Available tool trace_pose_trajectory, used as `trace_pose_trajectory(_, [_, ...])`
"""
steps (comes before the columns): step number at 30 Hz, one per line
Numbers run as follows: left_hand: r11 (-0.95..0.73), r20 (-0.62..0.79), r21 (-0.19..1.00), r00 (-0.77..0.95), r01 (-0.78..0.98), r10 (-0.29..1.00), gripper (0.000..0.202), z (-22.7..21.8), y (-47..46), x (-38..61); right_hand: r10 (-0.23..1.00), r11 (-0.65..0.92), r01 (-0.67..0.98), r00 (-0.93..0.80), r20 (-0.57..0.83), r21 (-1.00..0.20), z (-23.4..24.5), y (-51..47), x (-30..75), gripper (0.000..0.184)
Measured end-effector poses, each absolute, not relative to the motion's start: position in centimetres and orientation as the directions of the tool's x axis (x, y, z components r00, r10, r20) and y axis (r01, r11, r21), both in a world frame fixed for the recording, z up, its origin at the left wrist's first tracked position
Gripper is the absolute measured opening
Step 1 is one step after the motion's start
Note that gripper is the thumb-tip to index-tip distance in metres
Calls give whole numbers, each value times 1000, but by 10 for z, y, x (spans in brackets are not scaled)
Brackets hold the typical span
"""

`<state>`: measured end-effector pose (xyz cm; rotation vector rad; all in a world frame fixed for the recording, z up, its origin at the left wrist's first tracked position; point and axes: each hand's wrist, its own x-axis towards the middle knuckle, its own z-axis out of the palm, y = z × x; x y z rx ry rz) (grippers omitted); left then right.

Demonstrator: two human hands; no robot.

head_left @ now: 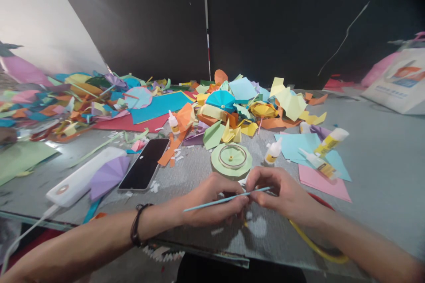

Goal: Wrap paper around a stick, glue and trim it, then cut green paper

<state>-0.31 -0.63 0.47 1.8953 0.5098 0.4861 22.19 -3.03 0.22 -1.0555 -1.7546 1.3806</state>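
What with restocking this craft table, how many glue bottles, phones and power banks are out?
Glue bottles: 4
Smartphone: 1
White power bank: 1
Total: 6
A partly hidden white object could be a fifth bottle; I cannot tell, so it is not counted.

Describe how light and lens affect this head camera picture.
In the head view, the wide lens bows the front edge of the grey tabletop; pale glare lies beneath the left hand and right hand, pinching a thin blue paper rod.

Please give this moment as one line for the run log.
left hand: holds thin blue stick | right hand: pinches same stick | nearby: pale green paper disc, white glue bottle
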Motion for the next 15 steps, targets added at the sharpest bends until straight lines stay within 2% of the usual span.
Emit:
trace_pose_trajectory(10, [-398,118,909,836,127,536,41,4,-6,-4,889,82,144,-459,7,-986,3,-31,222,6])
trace_pose_trajectory(15, [-406,93,901,848,152,523,43,7,-6,-5,885,13,117,-464,-43,-993,6,-30,222,8])
